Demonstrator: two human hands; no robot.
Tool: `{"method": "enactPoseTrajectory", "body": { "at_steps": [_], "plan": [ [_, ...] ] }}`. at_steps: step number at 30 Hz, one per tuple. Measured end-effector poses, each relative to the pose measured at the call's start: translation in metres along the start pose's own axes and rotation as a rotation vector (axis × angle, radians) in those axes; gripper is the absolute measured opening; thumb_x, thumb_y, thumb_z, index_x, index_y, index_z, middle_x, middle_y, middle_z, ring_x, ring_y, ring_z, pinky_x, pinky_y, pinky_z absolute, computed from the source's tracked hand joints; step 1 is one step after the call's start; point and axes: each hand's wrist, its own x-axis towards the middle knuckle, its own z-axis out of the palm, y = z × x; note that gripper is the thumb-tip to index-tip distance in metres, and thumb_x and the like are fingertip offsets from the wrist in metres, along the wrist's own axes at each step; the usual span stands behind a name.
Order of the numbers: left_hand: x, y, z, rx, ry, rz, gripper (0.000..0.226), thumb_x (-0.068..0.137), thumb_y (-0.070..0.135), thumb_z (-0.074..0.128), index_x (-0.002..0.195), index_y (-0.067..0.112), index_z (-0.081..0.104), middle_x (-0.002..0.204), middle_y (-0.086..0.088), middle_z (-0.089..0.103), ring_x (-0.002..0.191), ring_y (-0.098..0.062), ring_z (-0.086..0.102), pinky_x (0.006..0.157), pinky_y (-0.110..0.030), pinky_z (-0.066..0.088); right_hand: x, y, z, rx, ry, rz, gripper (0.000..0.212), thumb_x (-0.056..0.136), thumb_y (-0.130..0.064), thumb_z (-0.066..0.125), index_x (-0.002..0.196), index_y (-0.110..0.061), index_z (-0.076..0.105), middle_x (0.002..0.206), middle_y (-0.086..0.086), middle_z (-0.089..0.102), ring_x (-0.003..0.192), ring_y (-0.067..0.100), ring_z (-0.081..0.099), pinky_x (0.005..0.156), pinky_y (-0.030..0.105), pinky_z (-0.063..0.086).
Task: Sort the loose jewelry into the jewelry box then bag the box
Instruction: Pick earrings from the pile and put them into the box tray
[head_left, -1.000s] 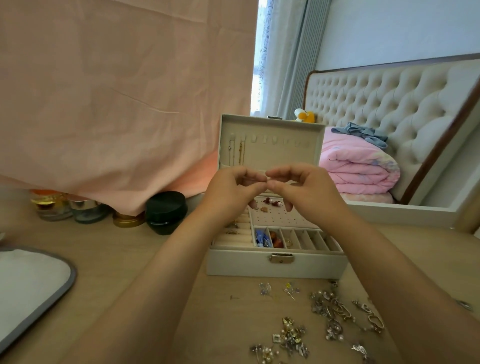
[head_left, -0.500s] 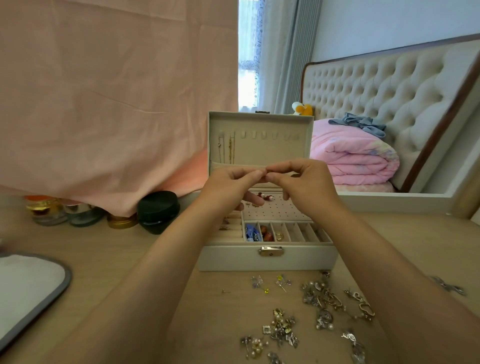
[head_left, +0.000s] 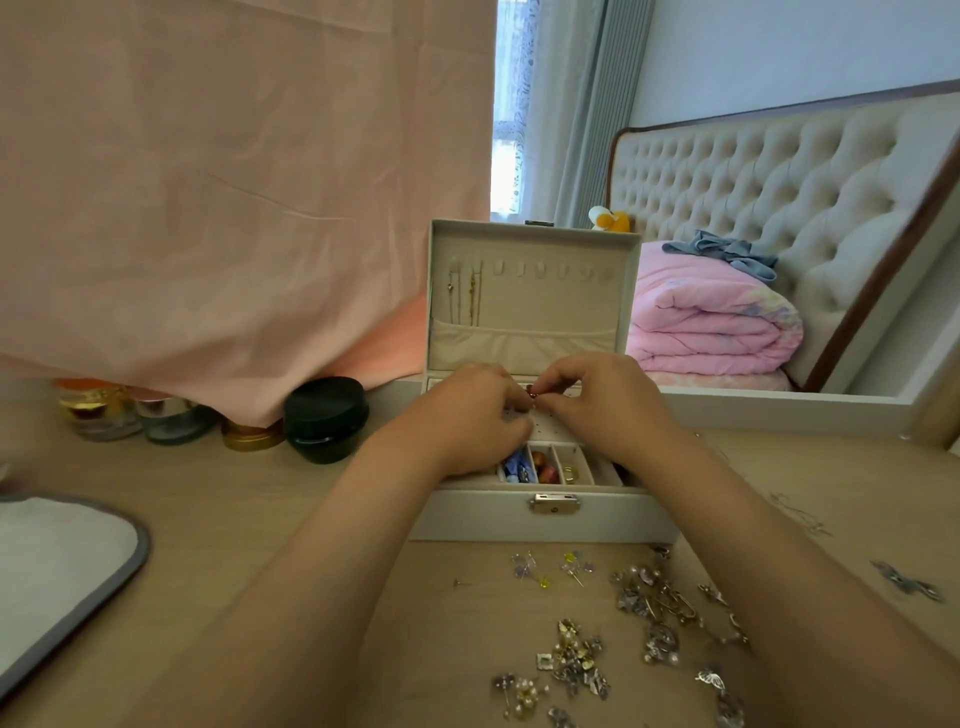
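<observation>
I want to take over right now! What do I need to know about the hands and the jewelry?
Left hand and right hand: both pinch a small red earring over the open box.
Box: on the table, lid upright, two chains hung in the lid, a few pieces in the front slots.
Done: only those few are sorted.
Left: seat this earring, sort the loose pile in front of the box, close the box, bag it. No bag is plainly in view.
</observation>
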Motion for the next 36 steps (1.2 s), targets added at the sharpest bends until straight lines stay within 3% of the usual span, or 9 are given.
{"method": "enactPoseTrajectory", "body": {
  "at_steps": [6,17,20,26,36],
  "plan": [
    [0.000,-0.001,-0.002,-0.004,0.046,0.013,0.029,0.096,0.031,0.058,0.120,0.025,0.073,0.123,0.004,0.060,0.117,-0.013,0.051,0.098,-0.030,0.043,0.001,0.001,0.002,-0.071,-0.005,-0.009,0.005,0.085,-0.037,0.074,0.089,-0.038,0.077,0.090,-0.020,0.072,0.092,0.005,0.063,0.083,0.034,0.054],
    [0.000,-0.005,-0.002,-0.026,0.051,0.015,0.026,0.095,0.025,0.060,0.117,0.023,0.074,0.118,0.005,0.066,0.101,-0.009,0.059,0.083,-0.021,0.043,0.001,0.005,-0.007,0.040,-0.146,-0.042,0.002,0.081,-0.037,0.076,0.080,-0.036,0.078,0.091,-0.022,0.069,0.092,-0.001,0.061,0.087,0.033,0.053],
    [0.000,-0.006,-0.001,-0.013,0.066,0.024,0.027,0.096,0.027,0.060,0.119,0.023,0.073,0.120,0.005,0.061,0.104,-0.008,0.055,0.084,-0.022,0.040,0.002,0.005,-0.009,0.053,-0.175,-0.035,0.005,0.082,-0.036,0.077,0.077,-0.037,0.076,0.091,-0.021,0.069,0.090,-0.002,0.061,0.084,0.031,0.052],
    [0.000,-0.005,0.000,0.006,0.060,0.036,0.032,0.095,0.028,0.059,0.126,0.024,0.070,0.121,0.004,0.060,0.111,-0.010,0.051,0.088,-0.022,0.037,0.002,0.003,-0.013,0.074,-0.244,-0.049,0.016,0.089,-0.023,0.071,0.086,-0.038,0.075,0.090,-0.024,0.065,0.080,-0.016,0.056,0.071,0.013,0.038],
    [0.001,-0.007,0.002,0.008,0.056,0.036,0.035,0.094,0.032,0.059,0.126,0.025,0.069,0.123,0.005,0.057,0.121,-0.010,0.045,0.097,-0.025,0.037,0.001,0.000,-0.015,0.049,-0.257,-0.055,0.013,0.088,-0.024,0.071,0.086,-0.036,0.074,0.095,-0.020,0.069,0.093,-0.003,0.060,0.082,0.022,0.047]
  ]
}}
